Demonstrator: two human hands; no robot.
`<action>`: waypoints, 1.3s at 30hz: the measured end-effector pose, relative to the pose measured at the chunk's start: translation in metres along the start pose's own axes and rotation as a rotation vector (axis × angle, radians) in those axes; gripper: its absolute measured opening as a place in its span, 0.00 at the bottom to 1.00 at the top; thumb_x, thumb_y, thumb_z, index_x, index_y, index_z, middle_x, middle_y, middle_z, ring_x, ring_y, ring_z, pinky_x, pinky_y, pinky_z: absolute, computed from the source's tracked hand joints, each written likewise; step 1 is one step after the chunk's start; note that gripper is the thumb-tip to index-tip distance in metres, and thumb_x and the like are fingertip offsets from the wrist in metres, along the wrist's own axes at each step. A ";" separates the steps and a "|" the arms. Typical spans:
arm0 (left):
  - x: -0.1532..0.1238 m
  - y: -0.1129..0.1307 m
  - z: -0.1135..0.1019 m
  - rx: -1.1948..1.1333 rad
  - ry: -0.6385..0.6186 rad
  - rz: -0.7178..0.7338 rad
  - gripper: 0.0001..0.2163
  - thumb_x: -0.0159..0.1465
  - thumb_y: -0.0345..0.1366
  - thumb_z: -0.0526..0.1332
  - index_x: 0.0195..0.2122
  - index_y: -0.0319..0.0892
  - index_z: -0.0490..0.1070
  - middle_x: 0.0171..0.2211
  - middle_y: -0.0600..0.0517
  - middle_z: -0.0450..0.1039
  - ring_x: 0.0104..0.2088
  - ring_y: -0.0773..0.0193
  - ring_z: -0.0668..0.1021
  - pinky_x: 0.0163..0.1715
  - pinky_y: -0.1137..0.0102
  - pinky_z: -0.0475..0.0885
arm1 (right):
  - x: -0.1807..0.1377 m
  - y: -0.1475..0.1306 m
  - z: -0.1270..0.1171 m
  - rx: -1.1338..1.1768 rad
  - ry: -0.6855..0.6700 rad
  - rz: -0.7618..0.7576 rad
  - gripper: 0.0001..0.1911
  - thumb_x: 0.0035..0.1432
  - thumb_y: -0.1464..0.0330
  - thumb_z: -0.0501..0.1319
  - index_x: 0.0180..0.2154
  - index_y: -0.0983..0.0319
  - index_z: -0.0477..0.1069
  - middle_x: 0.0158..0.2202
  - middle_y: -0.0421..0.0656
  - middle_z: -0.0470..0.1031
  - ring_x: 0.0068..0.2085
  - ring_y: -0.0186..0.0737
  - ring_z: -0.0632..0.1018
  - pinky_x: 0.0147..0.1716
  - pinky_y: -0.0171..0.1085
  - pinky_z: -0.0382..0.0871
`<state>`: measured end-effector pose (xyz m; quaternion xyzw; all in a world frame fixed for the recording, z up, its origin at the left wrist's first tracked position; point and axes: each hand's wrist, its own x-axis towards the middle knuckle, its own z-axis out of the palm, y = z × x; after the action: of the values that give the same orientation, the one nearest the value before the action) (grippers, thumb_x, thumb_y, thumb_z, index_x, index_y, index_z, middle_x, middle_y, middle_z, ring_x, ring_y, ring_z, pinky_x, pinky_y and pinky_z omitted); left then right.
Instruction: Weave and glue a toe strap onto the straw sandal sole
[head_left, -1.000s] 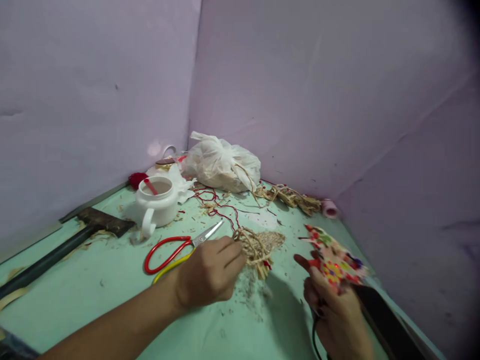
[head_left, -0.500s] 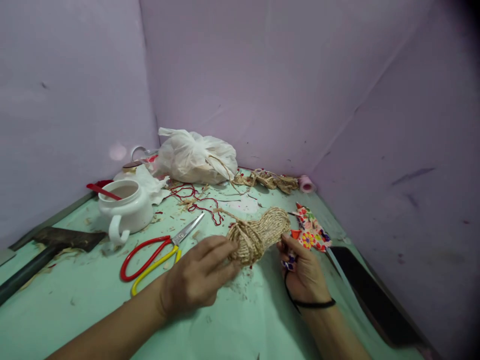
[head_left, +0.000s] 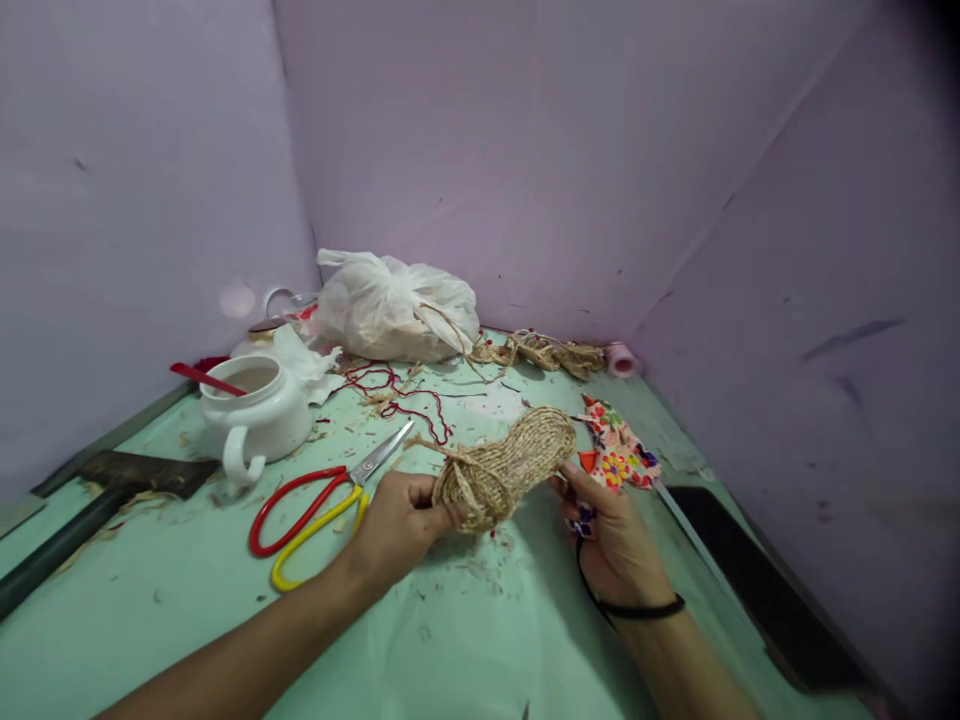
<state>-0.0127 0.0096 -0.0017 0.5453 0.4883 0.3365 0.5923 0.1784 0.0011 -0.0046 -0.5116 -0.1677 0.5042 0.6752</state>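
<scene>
A small woven straw sandal (head_left: 504, 463) is held just above the pale green table (head_left: 187, 590). My left hand (head_left: 400, 525) grips its strapped toe end, fingers curled round it. My right hand (head_left: 611, 535) steadies the heel side with its thumb and also pinches a piece of flowered cloth (head_left: 616, 455) that hangs past the fingers. A black band sits on my right wrist.
Red and yellow handled scissors (head_left: 322, 500) lie left of my left hand. A white pot (head_left: 255, 415) with a red stick, a white plastic bag (head_left: 396, 305), red thread, loose straw (head_left: 547, 352), a pink spool (head_left: 619, 359), a hatchet (head_left: 97, 495) and a dark phone (head_left: 757, 575) surround them.
The sandal has been lifted off the table and turned sole-up between both hands. My right hand brought the flowered cloth in from the right. The camera swung right.
</scene>
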 end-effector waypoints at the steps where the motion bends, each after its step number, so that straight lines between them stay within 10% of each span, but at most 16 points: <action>1: 0.001 -0.001 -0.001 0.018 0.067 0.004 0.15 0.46 0.42 0.61 0.14 0.40 0.58 0.12 0.60 0.50 0.16 0.74 0.53 0.16 0.74 0.45 | 0.000 -0.001 -0.002 -0.039 -0.004 -0.027 0.19 0.30 0.69 0.72 0.29 0.64 0.70 0.27 0.37 0.74 0.23 0.29 0.74 0.10 0.21 0.56; 5: 0.006 -0.006 -0.009 0.121 0.327 0.065 0.17 0.48 0.44 0.59 0.13 0.41 0.54 0.13 0.59 0.47 0.17 0.74 0.52 0.17 0.74 0.45 | 0.000 -0.005 -0.013 -0.189 -0.014 -0.206 0.19 0.40 0.62 0.68 0.37 0.60 0.70 0.40 0.40 0.74 0.25 0.29 0.74 0.12 0.23 0.58; 14: 0.010 -0.008 -0.013 0.071 0.439 0.100 0.15 0.51 0.43 0.58 0.15 0.39 0.60 0.15 0.58 0.51 0.19 0.72 0.55 0.18 0.74 0.50 | -0.019 0.007 -0.026 -0.861 -0.449 -0.479 0.12 0.48 0.60 0.61 0.21 0.61 0.70 0.21 0.42 0.73 0.23 0.37 0.71 0.21 0.34 0.66; 18: 0.010 -0.005 -0.016 0.005 0.451 0.113 0.15 0.50 0.42 0.58 0.14 0.40 0.58 0.14 0.58 0.51 0.19 0.73 0.54 0.17 0.74 0.49 | -0.021 0.017 -0.023 -0.910 -0.378 -0.585 0.10 0.48 0.61 0.60 0.24 0.61 0.72 0.20 0.43 0.75 0.22 0.41 0.74 0.18 0.34 0.69; 24: 0.010 -0.008 -0.017 0.008 0.437 0.118 0.14 0.49 0.42 0.58 0.14 0.40 0.58 0.13 0.58 0.52 0.18 0.73 0.54 0.17 0.74 0.49 | -0.016 0.020 -0.027 -0.913 -0.594 -0.669 0.15 0.54 0.65 0.58 0.45 0.58 0.71 0.43 0.46 0.76 0.45 0.47 0.76 0.45 0.41 0.70; 39: 0.006 0.000 -0.013 -0.010 0.383 0.108 0.14 0.49 0.44 0.58 0.14 0.40 0.60 0.14 0.58 0.51 0.18 0.73 0.55 0.17 0.74 0.49 | -0.016 0.023 -0.026 -1.059 -0.665 -0.717 0.19 0.57 0.68 0.54 0.51 0.58 0.64 0.50 0.44 0.71 0.49 0.44 0.73 0.48 0.39 0.68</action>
<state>-0.0232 0.0191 -0.0024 0.4940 0.5604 0.4678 0.4723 0.1790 -0.0271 -0.0311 -0.5031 -0.7441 0.2316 0.3737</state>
